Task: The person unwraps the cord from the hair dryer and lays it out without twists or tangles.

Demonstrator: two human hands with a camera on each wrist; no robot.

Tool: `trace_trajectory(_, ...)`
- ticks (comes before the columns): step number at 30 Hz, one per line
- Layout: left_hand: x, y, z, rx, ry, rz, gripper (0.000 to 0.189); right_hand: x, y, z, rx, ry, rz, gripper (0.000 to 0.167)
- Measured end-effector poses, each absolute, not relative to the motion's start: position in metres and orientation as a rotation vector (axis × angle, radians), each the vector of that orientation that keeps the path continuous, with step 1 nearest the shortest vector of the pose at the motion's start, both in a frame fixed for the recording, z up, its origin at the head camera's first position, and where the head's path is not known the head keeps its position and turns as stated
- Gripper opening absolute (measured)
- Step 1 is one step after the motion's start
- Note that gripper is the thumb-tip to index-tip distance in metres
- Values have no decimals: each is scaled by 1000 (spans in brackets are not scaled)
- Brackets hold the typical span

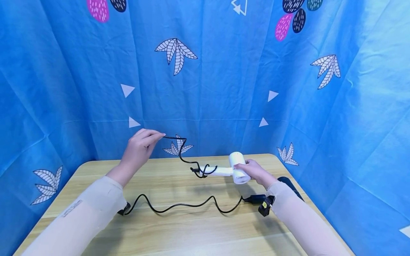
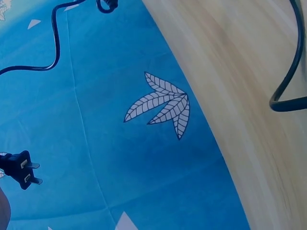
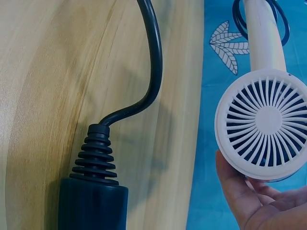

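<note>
A white hair dryer [image 1: 239, 174] is raised over the back right of the table, its handle [image 1: 221, 171] pointing left. My right hand [image 1: 253, 170] grips it by the barrel, and in the right wrist view the round slotted grille [image 3: 268, 120] faces the camera. Loops of black power cord [image 1: 205, 171] wind around the handle's end. From there the cord rises to my left hand [image 1: 141, 144], which pinches its end between thumb and fingertips. A black two-prong plug [image 2: 24, 168] shows in the left wrist view beside the edge of that hand.
A second black cord [image 1: 182, 204] lies in waves across the wooden table [image 1: 179, 231]. It runs into a thick black handle [image 3: 93, 203] with a ribbed sleeve, partly hidden under my right forearm. Blue patterned curtains [image 1: 201, 89] enclose the back and sides.
</note>
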State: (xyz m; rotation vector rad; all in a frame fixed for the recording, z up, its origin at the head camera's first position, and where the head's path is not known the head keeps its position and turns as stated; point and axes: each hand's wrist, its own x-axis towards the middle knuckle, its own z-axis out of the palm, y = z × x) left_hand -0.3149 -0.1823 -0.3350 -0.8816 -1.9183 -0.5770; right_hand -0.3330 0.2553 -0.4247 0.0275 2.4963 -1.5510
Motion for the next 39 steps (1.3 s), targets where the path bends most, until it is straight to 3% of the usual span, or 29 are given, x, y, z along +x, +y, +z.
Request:
trace_trajectory(22, -342, -197, -349, -633, -2029, -607, 27, -333, 266, -421, -33, 2481, -1492, 62)
trace_trajectory(39, -351, -210, -372, -581, -2087, -587, 23, -331, 275, -417, -52, 2461, -1478, 66)
